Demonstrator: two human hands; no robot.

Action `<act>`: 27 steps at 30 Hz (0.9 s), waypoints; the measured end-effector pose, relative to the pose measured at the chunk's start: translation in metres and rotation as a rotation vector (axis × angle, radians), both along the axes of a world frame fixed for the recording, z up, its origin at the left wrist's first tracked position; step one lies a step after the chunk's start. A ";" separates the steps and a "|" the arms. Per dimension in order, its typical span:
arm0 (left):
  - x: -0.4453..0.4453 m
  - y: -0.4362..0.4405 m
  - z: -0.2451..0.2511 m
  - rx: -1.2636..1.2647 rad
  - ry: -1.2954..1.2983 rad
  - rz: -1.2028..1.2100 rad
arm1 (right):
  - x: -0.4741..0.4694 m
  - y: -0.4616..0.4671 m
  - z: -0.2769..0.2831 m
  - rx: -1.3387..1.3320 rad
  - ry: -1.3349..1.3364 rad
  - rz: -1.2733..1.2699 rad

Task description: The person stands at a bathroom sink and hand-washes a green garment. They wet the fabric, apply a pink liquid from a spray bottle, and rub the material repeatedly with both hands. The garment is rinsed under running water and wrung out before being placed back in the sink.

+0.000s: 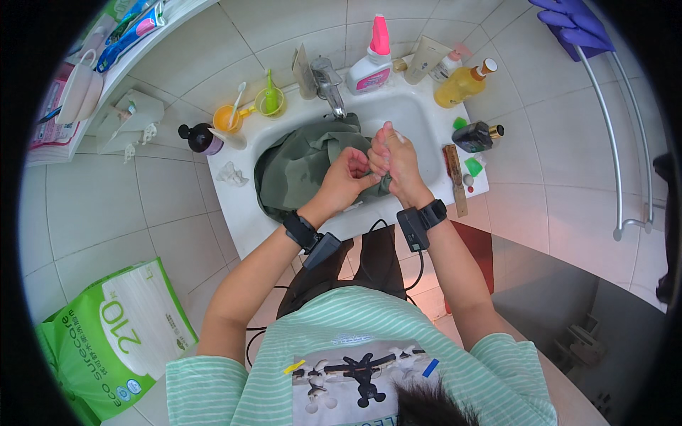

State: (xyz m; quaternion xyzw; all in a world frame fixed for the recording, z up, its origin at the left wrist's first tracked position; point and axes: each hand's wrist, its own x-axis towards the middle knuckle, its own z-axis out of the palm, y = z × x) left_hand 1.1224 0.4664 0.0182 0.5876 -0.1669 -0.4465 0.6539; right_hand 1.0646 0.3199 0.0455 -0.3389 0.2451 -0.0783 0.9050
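Note:
A wet dark green cloth garment [298, 175] lies bunched in the white sink basin [421, 122], under the chrome faucet [329, 88]. Over its right part, my left hand [349, 173] has its fingers curled and its thumb pressed towards a fold of the cloth. Right beside it, my right hand [395, 157] is closed in a fist around a bunched part of the same garment, with white suds on its skin. The two hands nearly touch. What lies inside the right fist is mostly hidden.
On the right rim lie a wooden-handled brush [454, 178], green soap pieces [473, 166] and a dark bottle [476, 137]. A spray bottle [371, 66] and a yellow pump bottle [461, 88] stand behind. Cups [229, 118], a dark bottle [202, 139] and crumpled tissue [232, 174] sit left.

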 end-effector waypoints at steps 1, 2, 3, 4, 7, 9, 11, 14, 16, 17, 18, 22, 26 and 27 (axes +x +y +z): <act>0.001 0.000 -0.001 0.018 -0.021 -0.010 | 0.000 0.000 -0.001 0.012 0.012 -0.011; 0.001 0.001 -0.001 0.035 -0.042 -0.019 | 0.000 -0.001 -0.001 0.035 -0.048 0.023; 0.002 0.002 -0.002 0.037 -0.061 -0.018 | 0.000 0.000 -0.001 0.052 0.006 -0.009; 0.002 0.003 -0.003 0.039 -0.080 -0.017 | 0.000 0.000 0.000 0.081 -0.011 0.003; 0.003 0.006 -0.003 0.078 -0.113 -0.010 | 0.003 0.005 0.005 0.136 -0.085 -0.004; 0.005 0.007 -0.001 0.071 -0.092 0.020 | 0.007 0.011 0.007 0.045 -0.058 -0.023; 0.007 0.008 0.001 0.028 -0.023 0.083 | 0.009 0.017 0.010 -0.162 -0.012 -0.017; 0.008 0.009 0.003 -0.042 -0.003 0.044 | 0.010 0.018 0.013 -0.352 -0.063 0.017; 0.009 0.009 0.003 -0.050 0.002 0.005 | 0.009 0.015 0.012 -0.259 -0.028 0.104; 0.009 0.010 0.003 -0.080 0.014 -0.018 | 0.008 0.012 0.012 -0.222 0.032 0.116; 0.009 0.010 0.002 -0.060 0.005 -0.021 | 0.007 0.011 0.010 -0.162 -0.030 0.149; 0.009 0.011 -0.001 -0.057 -0.017 -0.056 | 0.005 0.008 0.005 -0.033 -0.030 0.088; 0.008 0.013 -0.003 -0.082 -0.060 -0.026 | 0.007 0.009 0.003 0.034 -0.014 0.044; 0.009 0.014 -0.002 -0.037 -0.088 -0.019 | 0.007 0.010 0.003 0.055 -0.095 0.070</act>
